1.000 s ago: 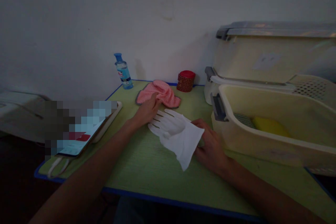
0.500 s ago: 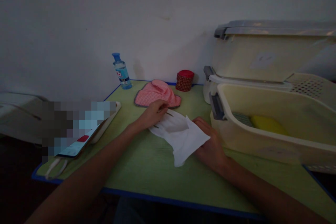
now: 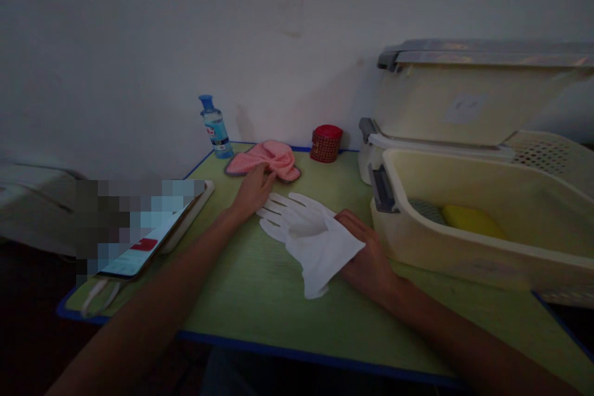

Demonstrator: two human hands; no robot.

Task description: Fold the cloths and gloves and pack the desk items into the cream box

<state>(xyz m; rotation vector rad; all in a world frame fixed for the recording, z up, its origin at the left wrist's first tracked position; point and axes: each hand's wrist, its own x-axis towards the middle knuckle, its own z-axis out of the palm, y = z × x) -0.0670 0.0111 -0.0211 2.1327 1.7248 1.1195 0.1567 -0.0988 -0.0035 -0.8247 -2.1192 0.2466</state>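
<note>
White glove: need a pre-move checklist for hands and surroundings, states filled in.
1. Right hand has the white glove: ok, held at the cuff end.
2. Left hand grips the pink cloth: cannot tell; its fingertips are at the cloth's front edge, but a firm pinch isn't clear.
3. Glove smoothed out flat: not ok; its fingers are spread, but the cuff end is creased and folded.
4. Blue bottle standing, cap on: ok.
5. Front cream bin open at the top: ok; a yellow item shows inside.
6. Glove free of tears: cannot tell; too dim and creased.
</note>
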